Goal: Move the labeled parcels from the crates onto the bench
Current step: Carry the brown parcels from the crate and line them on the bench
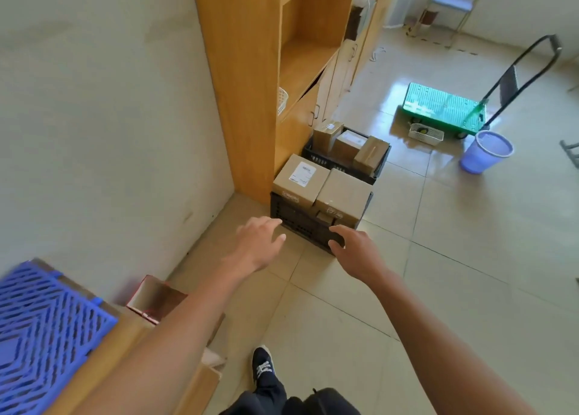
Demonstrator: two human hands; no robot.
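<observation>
Above the near black slatted plastic crate [308, 226] of brown cardboard parcels [300, 179], left hand [260, 245] and right hand [354, 248] are hovering, fingers spread, holding nothing.

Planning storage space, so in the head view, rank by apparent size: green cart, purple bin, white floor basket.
1. green cart, clearly largest
2. purple bin
3. white floor basket, smallest

All three sit at a similar distance.

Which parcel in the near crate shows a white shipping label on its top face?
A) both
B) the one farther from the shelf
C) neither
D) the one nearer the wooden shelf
D: the parcel next to the shelf carries a white label on top, while its neighbour in the near crate has a plain top.
</observation>
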